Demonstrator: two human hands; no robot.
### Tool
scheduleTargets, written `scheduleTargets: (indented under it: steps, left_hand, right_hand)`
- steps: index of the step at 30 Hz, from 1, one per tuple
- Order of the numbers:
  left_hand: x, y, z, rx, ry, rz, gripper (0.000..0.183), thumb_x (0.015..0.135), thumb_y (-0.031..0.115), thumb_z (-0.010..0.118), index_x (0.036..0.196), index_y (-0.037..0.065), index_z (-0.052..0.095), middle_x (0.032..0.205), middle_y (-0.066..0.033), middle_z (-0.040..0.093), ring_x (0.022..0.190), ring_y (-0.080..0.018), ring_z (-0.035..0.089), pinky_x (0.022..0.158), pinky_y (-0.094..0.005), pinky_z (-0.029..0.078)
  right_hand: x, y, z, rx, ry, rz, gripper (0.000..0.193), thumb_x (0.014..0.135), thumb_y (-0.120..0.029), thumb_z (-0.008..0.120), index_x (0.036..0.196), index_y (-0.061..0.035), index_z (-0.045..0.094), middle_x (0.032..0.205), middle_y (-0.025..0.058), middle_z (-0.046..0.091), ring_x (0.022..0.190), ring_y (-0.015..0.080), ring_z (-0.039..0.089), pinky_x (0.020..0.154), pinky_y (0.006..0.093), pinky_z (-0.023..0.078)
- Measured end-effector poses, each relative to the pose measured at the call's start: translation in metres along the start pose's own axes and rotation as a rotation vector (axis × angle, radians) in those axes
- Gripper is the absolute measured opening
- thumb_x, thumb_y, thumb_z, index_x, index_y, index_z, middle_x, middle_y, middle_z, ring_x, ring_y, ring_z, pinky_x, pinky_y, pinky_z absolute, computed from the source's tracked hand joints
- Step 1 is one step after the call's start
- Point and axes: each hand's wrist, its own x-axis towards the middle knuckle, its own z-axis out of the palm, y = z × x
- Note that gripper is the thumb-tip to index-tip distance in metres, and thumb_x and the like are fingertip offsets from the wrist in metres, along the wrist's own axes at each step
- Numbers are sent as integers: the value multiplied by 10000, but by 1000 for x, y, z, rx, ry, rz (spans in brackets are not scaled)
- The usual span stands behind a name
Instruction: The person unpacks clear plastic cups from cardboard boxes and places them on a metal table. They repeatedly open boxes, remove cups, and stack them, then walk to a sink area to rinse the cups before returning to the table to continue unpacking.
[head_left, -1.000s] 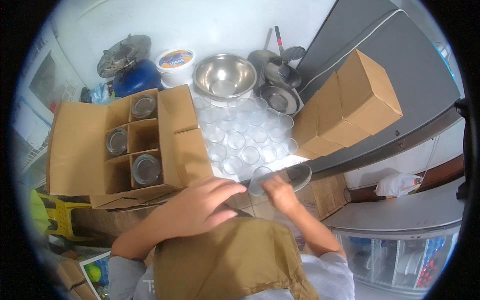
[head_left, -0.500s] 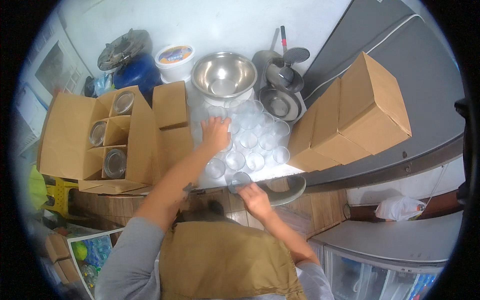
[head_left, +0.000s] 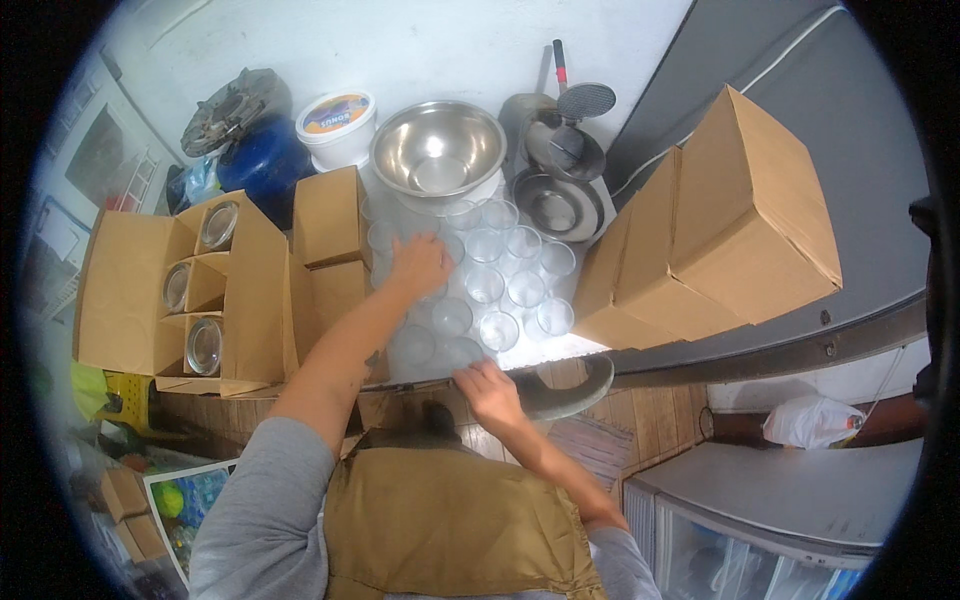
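The left hand (head_left: 420,265) lies just left of the frame's centre, reached forward over a cluster of clear, round drinking glasses (head_left: 487,285) that stand upright and close together on the white counter (head_left: 560,350) in the middle of the picture. Its fingers are spread and curled down onto the glasses at the cluster's left edge; whether they actually clasp 1 of them cannot be told. The right hand (head_left: 488,393) sits lower, just below centre, at the counter's near edge, fingers bent over the nearest glass there; how firm the grip is cannot be told either.

Left of the glasses stands an open brown cardboard box with dividers (head_left: 190,290), its flaps folded out; 3 glass jars with shiny rims show in its compartments. At the right of the frame, a large closed brown cardboard carton (head_left: 730,230) rests tilted, touching the counter's right side. In the upper centre, just behind the glasses, is a round stainless-steel mixing bowl (head_left: 438,150). To its left are a white plastic tub with a printed lid (head_left: 336,125) and a blue gas cylinder with a burner on top (head_left: 255,150). To the bowl's right stands a grey metal hand-press machine (head_left: 560,160).
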Motion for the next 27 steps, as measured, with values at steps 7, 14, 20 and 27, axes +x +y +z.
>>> scheduleTargets:
  steps: [7,14,20,27]
  left_hand:
    - [4,-7,-13,-5,-26,-41,316,916,363,528,1041,115,678,1328,-134,526,1240,-324,481,1048,-691,239]
    - [-54,28,-49,-189,212,86,472,872,338,643,1288,142,540,1445,-166,405,1346,-361,359,1073,-653,231]
    - [-178,28,-188,-649,317,598,377,801,106,700,1161,67,594,1181,-155,596,1038,-334,604,933,-411,478]
    - [-269,-46,-276,-312,990,314,219,744,-18,679,946,61,657,881,-89,669,841,-261,637,837,-431,497]
  right_hand:
    - [15,1,13,-27,-24,63,387,728,-91,592,1105,-14,624,1028,112,642,1058,298,590,929,430,502]
    - [39,-19,-15,-34,-64,227,426,751,-80,699,1166,-41,608,1145,135,636,1081,341,590,860,423,530]
    - [108,-36,-82,94,-3,118,341,759,-39,707,1095,-46,650,1021,148,668,920,330,632,782,389,530]
    - [273,-139,-99,425,10,-501,289,778,-67,712,1062,-42,660,993,147,668,913,344,628,793,397,518]
